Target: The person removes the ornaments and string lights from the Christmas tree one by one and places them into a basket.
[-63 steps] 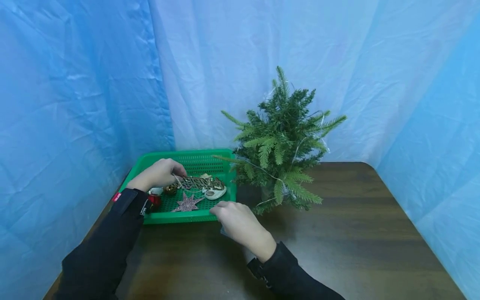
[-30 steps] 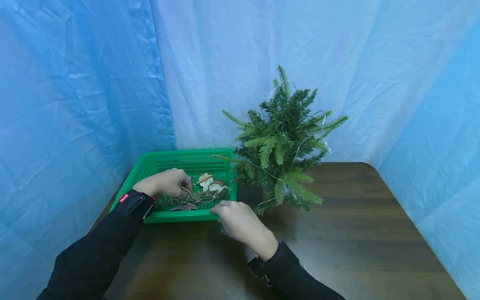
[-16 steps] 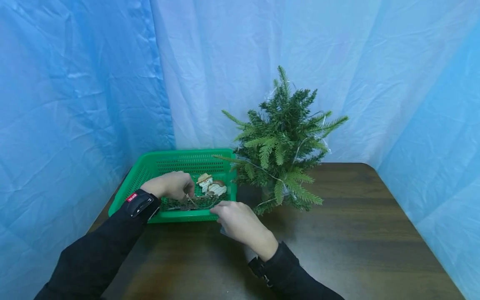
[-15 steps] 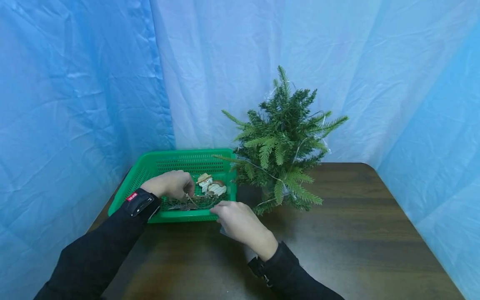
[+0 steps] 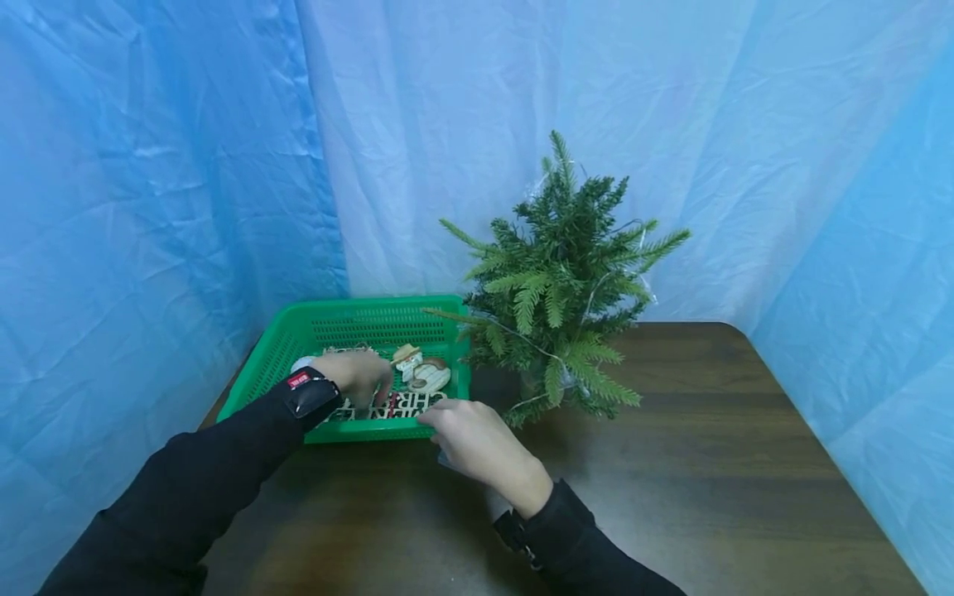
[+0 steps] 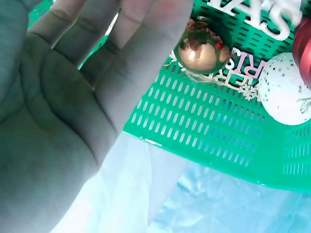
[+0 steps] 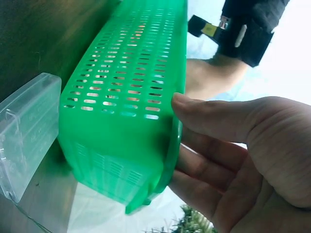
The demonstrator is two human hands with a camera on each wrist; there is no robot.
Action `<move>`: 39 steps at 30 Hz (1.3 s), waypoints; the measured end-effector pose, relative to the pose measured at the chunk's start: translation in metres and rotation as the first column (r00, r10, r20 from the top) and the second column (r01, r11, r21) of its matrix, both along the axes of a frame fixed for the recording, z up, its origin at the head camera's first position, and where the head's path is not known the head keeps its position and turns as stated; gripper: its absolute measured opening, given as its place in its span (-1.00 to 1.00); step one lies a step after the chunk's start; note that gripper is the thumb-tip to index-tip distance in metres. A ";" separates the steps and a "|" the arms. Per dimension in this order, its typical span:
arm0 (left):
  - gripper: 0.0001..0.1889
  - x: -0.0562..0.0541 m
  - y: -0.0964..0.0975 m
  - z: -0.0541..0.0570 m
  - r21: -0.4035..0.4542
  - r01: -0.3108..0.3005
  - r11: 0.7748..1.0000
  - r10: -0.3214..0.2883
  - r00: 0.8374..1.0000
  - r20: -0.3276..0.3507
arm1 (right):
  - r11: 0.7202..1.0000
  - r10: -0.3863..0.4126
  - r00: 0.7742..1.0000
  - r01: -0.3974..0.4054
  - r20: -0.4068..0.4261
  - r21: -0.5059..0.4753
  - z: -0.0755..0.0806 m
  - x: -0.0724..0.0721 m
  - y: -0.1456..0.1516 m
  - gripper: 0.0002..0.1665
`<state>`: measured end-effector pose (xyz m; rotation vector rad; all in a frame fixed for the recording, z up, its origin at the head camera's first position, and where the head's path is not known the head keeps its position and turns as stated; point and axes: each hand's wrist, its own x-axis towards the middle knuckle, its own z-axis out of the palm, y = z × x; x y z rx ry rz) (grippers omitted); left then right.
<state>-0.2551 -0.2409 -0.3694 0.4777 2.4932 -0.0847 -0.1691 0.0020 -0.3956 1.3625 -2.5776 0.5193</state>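
In the head view my left hand (image 5: 356, 372) is inside the green basket (image 5: 358, 430), over a flat sign of cut-out letters (image 5: 413, 404). The left wrist view shows its palm with fingers extended and nothing held. Beside that hand lie a shiny brown ball ornament (image 6: 201, 53), a white speckled ball (image 6: 286, 90) and part of a red ball (image 6: 303, 56). A hatted snowman ornament (image 5: 430, 378) rests to the right of the sign. My right hand (image 5: 480, 443) pinches the basket's rim at its near right corner, thumb (image 7: 209, 114) outside and fingers inside.
A small artificial fir tree (image 5: 559, 281) with a thin string of lights stands right of the basket, one branch overhanging its edge. A clear plastic case (image 7: 29, 131) with a thin wire lies on the wooden table (image 5: 708, 447) by the basket. Blue-white curtains (image 5: 633, 99) hang behind.
My left hand has let go of the letter sign, which now lies flat along the basket's near side after being shifted from the middle. The right hand stays on the rim.
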 end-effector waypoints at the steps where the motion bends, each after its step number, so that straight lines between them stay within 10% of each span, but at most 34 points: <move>1: -0.67 -0.001 0.001 -0.002 -0.005 0.007 1.000 -0.007 1.000 0.011 | 1.000 0.000 1.000 0.000 0.006 -0.002 0.000 0.000 0.000 -0.72; 20: -0.83 0.000 0.007 -0.002 -0.001 -0.005 1.000 0.005 1.000 0.016 | 1.000 0.007 1.000 -0.007 0.017 -0.017 0.001 0.001 -0.001 -0.72; 29: -0.93 -0.002 0.010 0.013 0.160 -0.044 0.986 0.050 0.998 -0.036 | 1.000 0.010 0.995 -0.013 0.101 0.022 0.010 0.004 0.008 -0.65; 39: -0.71 0.009 0.026 0.043 0.389 -0.047 0.920 0.072 0.996 -0.050 | 0.966 0.089 0.992 -0.066 0.084 -0.250 0.055 0.009 0.058 -0.61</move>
